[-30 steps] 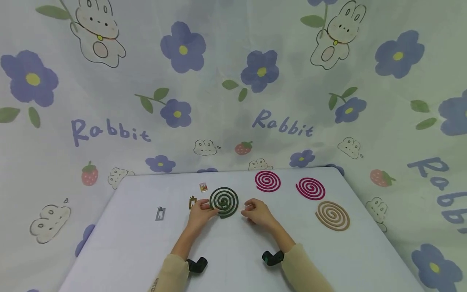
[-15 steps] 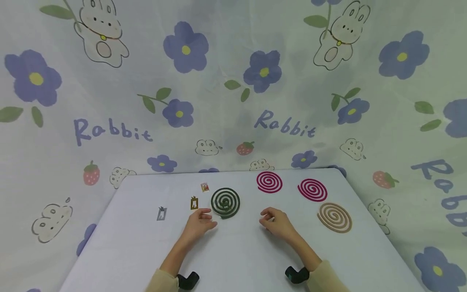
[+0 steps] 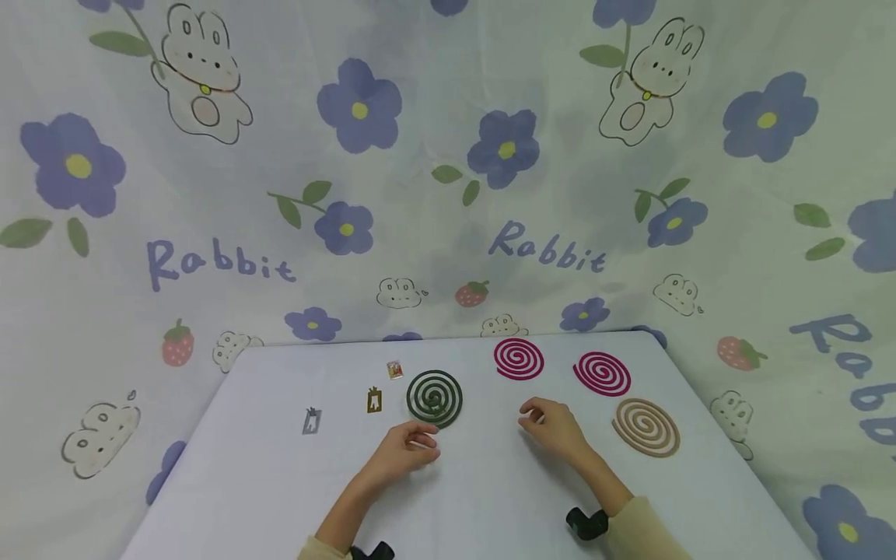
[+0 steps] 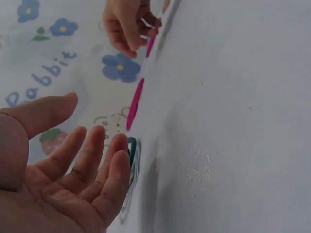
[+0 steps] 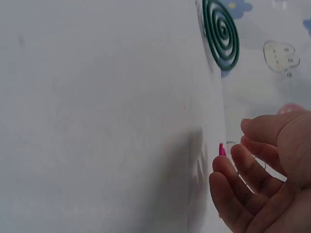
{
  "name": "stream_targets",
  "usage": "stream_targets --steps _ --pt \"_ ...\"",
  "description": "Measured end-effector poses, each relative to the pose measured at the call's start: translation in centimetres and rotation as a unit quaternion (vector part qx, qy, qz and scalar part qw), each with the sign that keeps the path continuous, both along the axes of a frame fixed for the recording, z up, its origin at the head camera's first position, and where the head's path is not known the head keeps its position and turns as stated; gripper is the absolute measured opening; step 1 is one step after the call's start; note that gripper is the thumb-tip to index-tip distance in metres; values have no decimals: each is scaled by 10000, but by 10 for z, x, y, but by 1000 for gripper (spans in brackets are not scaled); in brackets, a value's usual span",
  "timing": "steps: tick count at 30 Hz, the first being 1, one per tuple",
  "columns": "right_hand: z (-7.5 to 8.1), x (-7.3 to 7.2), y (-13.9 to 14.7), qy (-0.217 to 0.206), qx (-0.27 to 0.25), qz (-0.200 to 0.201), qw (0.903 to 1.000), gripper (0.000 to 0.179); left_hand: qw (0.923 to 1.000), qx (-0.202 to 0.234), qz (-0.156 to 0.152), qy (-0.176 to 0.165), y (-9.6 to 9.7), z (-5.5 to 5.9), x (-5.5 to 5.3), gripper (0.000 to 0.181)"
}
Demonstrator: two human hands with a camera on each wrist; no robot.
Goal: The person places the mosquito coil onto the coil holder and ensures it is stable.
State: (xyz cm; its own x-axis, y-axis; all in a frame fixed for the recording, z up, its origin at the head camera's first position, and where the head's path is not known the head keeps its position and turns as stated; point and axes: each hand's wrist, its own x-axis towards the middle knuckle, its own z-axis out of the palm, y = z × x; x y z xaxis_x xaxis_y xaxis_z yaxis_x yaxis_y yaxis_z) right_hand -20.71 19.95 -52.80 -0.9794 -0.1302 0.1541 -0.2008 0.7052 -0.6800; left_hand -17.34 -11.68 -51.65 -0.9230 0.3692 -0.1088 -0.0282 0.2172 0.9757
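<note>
A dark green mosquito coil (image 3: 435, 398) lies near the middle of the white table. Just in front of it is my left hand (image 3: 400, 454), its fingers relaxed and holding nothing; the left wrist view shows the bare palm (image 4: 73, 189). To the right, my right hand (image 3: 558, 429) hovers with loosely bent fingers and nothing in them. Beyond that hand lie two magenta coils, one at the back (image 3: 519, 358) and another further right (image 3: 602, 373). A tan coil (image 3: 646, 428) rests to its right. In the right wrist view the green coil (image 5: 221, 34) appears raised off the table surface.
On the left lie a small silver metal frame-shaped stand (image 3: 312, 421), a similar gold one (image 3: 374, 400) and a small printed packet (image 3: 395, 369). A patterned cloth (image 3: 420, 194) hangs behind the table's back edge. Black wrist cameras (image 3: 586, 524) are strapped to both forearms.
My left hand has drawn away from the green coil, toward me and a little right. My right hand has moved right, away from the coil. The coils stay put.
</note>
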Motion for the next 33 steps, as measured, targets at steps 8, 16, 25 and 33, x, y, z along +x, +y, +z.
stream_targets --steps 8,16,25,33 --pt "-13 -23 19 1 91 -286 9996 12 9989 -73 -441 151 23 -3 -2 38" --pt "-15 -42 30 -102 -106 -339 9993 18 9979 102 -617 180 42 -7 -4 35" --pt "-20 -66 29 -141 -338 -475 9982 26 9967 159 -785 120 60 -10 -2 31" --pt "-16 -82 25 -352 -373 -646 9966 26 9955 257 -878 243 72 -15 -5 29"
